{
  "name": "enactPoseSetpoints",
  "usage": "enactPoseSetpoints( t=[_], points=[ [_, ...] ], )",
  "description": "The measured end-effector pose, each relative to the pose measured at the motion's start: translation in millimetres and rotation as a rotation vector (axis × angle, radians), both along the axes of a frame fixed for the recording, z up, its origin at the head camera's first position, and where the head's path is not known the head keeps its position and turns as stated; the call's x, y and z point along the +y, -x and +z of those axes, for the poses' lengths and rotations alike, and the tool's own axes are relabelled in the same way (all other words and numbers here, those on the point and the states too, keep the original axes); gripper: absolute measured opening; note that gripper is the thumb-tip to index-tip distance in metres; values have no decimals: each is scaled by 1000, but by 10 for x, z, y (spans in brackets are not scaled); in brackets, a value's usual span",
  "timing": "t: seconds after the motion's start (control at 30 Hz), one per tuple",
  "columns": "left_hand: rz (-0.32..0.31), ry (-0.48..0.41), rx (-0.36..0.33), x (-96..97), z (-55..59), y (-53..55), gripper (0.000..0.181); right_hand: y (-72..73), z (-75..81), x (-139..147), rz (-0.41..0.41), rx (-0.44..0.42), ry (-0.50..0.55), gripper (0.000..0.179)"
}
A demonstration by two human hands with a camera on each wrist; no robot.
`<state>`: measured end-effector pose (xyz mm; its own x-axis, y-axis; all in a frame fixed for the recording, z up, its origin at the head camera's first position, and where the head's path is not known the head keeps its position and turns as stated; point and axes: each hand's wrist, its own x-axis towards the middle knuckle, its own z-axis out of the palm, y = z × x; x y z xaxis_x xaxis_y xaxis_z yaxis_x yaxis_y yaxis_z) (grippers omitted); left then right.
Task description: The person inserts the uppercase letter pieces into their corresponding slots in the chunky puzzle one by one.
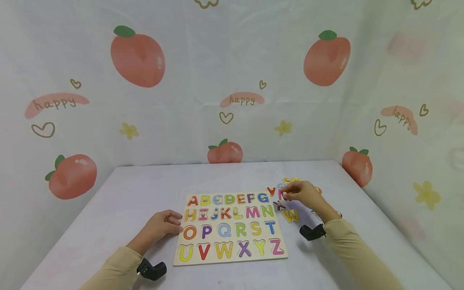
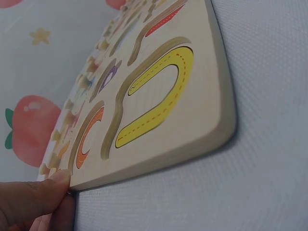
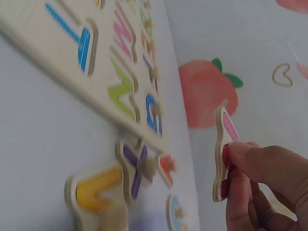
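R hand pinches a pink letter piece, prob the M, just off the board's far right corner. L hand touches its left edge, can't tell if gripping. IMO step = fetching; next prob needs moving left + near, lined up w/ the M slot.

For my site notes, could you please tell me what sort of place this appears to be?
Probably a curtained-off tabletop activity booth: fruit-printed cloth hangs behind and beside a white table holding an alphabet board.
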<state>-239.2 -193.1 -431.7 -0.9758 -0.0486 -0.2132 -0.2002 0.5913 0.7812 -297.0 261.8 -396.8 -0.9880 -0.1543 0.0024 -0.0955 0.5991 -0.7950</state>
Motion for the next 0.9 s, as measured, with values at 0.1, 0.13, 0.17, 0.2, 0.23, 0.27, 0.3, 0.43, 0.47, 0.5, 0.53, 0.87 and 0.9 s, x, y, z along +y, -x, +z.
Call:
enactPoseSetpoints(
  t=[0.1, 0.13, 0.17, 0.2, 0.23, 0.27, 0.3, 0.43, 0.47, 0.5, 0.53, 0.87, 0.9],
  points=[
    [2, 2, -1, 3, 0, -1, 43, 4, 3, -138, 51, 30, 6, 20],
    [3, 3, 0, 4, 1, -3, 43, 6, -2, -188, 66, 35, 2, 19],
    [5, 2, -1, 5, 2, -5, 43, 6, -9, -244, 78, 33, 1, 18],
    [4, 1, 1, 5, 2, -5, 43, 5, -13, -297, 93, 30, -6, 17],
    [1, 0, 2, 4, 3, -6, 43, 4, -22, -351, 104, 26, -13, 16],
    [1, -1, 3, 4, 4, -7, 43, 2, -32, -406, 116, 17, -15, 15],
    [2, -3, 3, 5, 9, -10, 43, -5, -39, -465, 120, 1, -10, 14],
    [2, -2, 3, 4, 12, -11, 43, -22, -77, -670, 135, -44, -17, 9],
    [4, -1, 3, 5, 11, -11, 43, -22, -89, -714, 139, -52, -17, 8],
    [3, 2, 4, 4, 10, -10, 43, -22, -102, -754, 137, -55, -21, 8],
    [5, 1, 2, 4, 7, -7, 43, -17, -121, -788, 137, -54, -30, 7],
    [1, -10, 3, 13, 38, -34, 42, -9, -257, -972, 142, -37, -96, 7],
    [0, -10, 3, 16, 47, -38, 42, -13, -259, -978, 140, -38, -96, 7]
  ],
)
